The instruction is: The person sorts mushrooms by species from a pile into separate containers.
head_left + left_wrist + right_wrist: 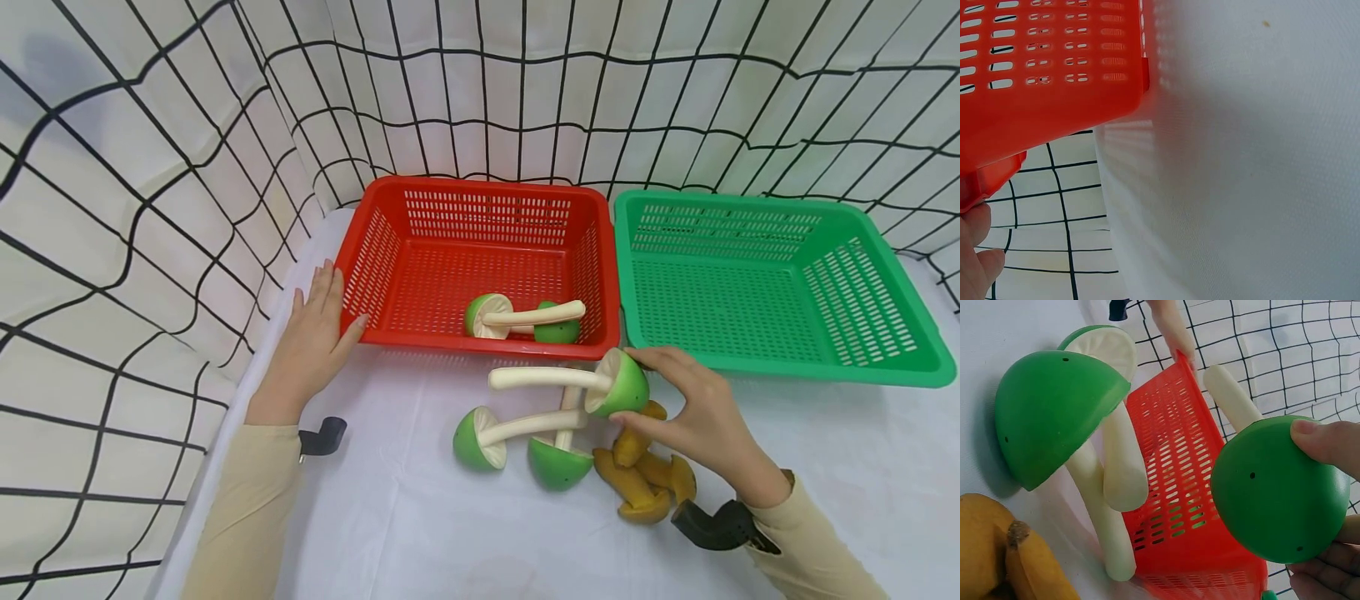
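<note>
I'm watching a white counter (405, 517) carrying a red basket (442, 275), a green basket (712, 300), two green mushrooms (558, 467) and brown mushrooms (637, 493).

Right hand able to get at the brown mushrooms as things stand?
Probably not yet: the right hand is occupied, pinching a green mushroom by its cap. Otherwise the way looks free; the brown mushrooms lie close by, outside both baskets.
</note>
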Demonstrator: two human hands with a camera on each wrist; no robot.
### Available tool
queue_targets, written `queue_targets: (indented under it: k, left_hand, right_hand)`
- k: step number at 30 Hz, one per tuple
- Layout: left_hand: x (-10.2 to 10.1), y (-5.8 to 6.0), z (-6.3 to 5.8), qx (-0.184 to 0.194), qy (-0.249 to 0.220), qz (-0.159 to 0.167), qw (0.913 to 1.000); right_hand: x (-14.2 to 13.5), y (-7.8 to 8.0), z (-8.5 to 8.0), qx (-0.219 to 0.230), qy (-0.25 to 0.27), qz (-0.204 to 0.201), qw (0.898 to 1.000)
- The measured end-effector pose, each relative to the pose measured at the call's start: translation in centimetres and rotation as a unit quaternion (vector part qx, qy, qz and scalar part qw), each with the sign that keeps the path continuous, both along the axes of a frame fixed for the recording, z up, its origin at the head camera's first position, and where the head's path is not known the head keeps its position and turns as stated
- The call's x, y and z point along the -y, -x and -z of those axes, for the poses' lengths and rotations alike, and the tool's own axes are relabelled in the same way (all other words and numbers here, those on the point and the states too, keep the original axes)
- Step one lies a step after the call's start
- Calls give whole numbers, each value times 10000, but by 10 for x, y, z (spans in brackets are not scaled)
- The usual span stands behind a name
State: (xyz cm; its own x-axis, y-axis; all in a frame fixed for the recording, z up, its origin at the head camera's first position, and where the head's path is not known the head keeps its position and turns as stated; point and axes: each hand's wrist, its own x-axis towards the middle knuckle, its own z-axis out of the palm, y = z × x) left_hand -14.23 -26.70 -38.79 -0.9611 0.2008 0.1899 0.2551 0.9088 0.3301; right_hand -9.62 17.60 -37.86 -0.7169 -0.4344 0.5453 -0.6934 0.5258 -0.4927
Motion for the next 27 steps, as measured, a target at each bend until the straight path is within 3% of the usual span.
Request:
queue_targets:
  k: [14, 27]
  left_hand:
    - [1, 0, 2, -30, 35, -32, 10000]
    - [2, 1, 4, -97, 10, 47, 9999]
  right_hand:
    - [6, 12, -12, -78, 270, -4, 9996]
    - [13, 24, -23, 87, -63, 225, 9997]
